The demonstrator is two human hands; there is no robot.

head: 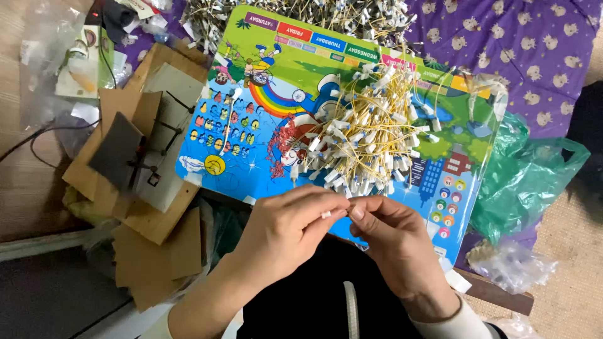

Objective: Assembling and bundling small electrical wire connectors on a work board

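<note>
Both hands meet over the near edge of the colourful picture board (264, 135). The left hand (286, 229) pinches a small white tag (326, 215) between thumb and fingertips, and the right hand (396, 242) closes on the same piece from the other side, its thumb tip touching the left fingers. Any string on the tag is too thin and too hidden by the fingers to make out.

Just beyond the hands, on the board, lies a heap of white tags on yellow strings (364, 141), tangled so that single pieces are hard to separate. A second, larger mass of the same tags (301, 16) sits at the board's far edge, cut off by the top of the frame.

Left of the board lie cardboard pieces (141, 144) on a wooden surface. Right of it a green plastic bag (524, 176) slumps against a purple patterned cloth (521, 56). The board's near right corner is partly covered by the right hand.
</note>
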